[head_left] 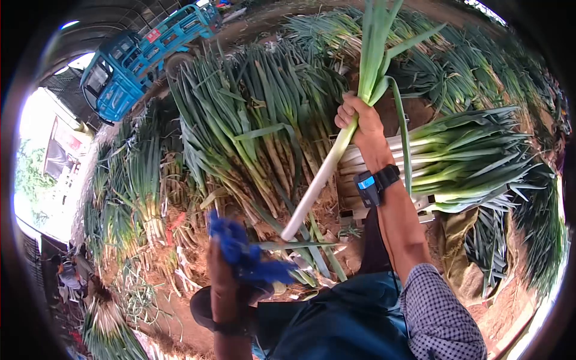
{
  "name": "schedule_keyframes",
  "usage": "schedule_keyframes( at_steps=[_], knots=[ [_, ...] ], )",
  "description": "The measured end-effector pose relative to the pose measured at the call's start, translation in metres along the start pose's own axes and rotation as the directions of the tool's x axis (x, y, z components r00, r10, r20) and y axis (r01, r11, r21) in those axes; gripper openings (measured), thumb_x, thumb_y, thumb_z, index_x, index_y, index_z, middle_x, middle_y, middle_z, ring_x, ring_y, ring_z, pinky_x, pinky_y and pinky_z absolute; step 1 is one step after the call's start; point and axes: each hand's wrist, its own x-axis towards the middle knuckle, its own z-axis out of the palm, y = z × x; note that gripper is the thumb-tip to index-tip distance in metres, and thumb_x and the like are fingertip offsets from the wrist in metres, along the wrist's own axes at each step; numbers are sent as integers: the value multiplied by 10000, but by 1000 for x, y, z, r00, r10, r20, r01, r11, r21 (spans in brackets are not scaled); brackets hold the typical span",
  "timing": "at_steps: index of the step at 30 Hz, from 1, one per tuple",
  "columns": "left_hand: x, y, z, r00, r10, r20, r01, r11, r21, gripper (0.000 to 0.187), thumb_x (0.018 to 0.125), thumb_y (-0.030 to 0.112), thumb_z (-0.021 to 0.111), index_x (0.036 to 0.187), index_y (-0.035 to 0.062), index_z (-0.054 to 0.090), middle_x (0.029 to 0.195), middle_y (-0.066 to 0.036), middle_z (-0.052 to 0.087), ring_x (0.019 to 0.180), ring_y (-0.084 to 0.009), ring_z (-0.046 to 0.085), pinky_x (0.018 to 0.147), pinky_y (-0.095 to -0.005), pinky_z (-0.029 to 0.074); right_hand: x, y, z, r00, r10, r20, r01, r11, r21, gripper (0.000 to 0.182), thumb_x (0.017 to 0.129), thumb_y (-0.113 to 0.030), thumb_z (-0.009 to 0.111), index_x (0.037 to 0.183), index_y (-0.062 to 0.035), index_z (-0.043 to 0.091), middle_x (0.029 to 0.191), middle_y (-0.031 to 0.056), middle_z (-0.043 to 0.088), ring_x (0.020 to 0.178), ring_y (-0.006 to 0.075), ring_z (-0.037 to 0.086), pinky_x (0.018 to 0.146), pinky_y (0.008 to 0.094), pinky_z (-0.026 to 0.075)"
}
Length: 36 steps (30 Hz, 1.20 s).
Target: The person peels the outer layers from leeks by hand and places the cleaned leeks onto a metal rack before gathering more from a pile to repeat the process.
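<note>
My right hand (361, 119) is wrapped round a long leek (321, 180), near where its white stalk turns to green leaves. The leek slants, its leaves up and its white end down to the left. My left hand (221, 267) is smeared by motion, with a blue cloth (243, 249) at it; its fingers are hidden. To the right of my right wrist lies a stack of cleaned leeks (444, 159), white ends towards me. Behind the held leek stands a large pile of uncleaned leeks (240, 120) with soil on the stalks.
A blue three-wheeled truck (129, 75) is parked at the upper left. More leek bundles (141, 186) lie at the left and upper right. A brown sack (462, 252) is at the lower right. Another person (69, 276) is at the far left edge.
</note>
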Motion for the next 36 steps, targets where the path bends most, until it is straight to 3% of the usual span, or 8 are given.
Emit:
schedule_keyframes(
  at_steps=[1,5,7,8,10,13,26,36],
  knots=[
    [10,23,-5,944,14,331,15,996,-86,474,1033,429,444,1225,30,612,987,-65,681,806,-184,666,696,-297,550,-3,0,6,1000,8,1,-8,1000,-15,167,874,-54,694,876,-109,537,609,-19,436,493,122,430,473,313,382],
    [40,26,35,867,274,416,-453,782,429,357,1022,265,503,1265,20,595,1052,-88,675,889,-182,665,800,-322,547,-11,23,20,999,11,-51,-13,999,-45,192,838,-52,730,925,-69,560,625,-1,478,512,138,472,478,322,418],
    [49,27,84,894,96,438,-322,817,478,339,1049,239,474,1261,6,599,1058,-90,680,922,-164,662,848,-306,540,-25,40,45,995,17,-96,-20,999,-35,160,873,-85,703,931,-62,556,623,11,475,529,149,478,528,326,448],
    [44,38,126,914,-156,374,-10,915,404,350,1049,267,487,1253,9,604,1061,-82,676,922,-140,645,857,-284,524,-36,48,61,994,24,-104,-26,999,-18,143,903,-113,683,918,-68,548,620,12,465,542,150,476,558,319,441],
    [71,1,156,836,137,531,-416,789,452,337,1034,272,537,1224,12,635,1042,-14,639,892,-75,563,814,-262,487,-48,67,66,995,85,-43,-87,995,-58,149,899,-149,694,846,-58,590,656,51,541,591,182,544,605,335,483],
    [85,-5,174,767,72,638,-365,867,341,296,996,253,614,1127,-12,624,910,22,607,825,-58,527,730,-246,469,-49,67,61,989,125,-79,-132,987,-90,180,896,-174,711,805,-57,608,663,52,559,575,182,550,573,348,492],
    [3,-90,106,760,-160,630,-309,765,566,304,934,225,688,1105,-21,634,788,-87,681,708,-151,643,644,-334,523,1,7,9,963,-1,-268,-18,998,-67,130,890,-137,747,931,-57,654,665,8,522,515,128,457,483,327,433],
    [5,40,-11,838,-423,344,-128,461,878,326,828,208,746,1087,17,696,811,-87,693,734,-145,641,687,-337,536,11,17,-3,971,34,-236,8,984,176,94,951,-150,675,976,-99,599,702,-19,462,568,117,431,534,311,418]
  ],
)
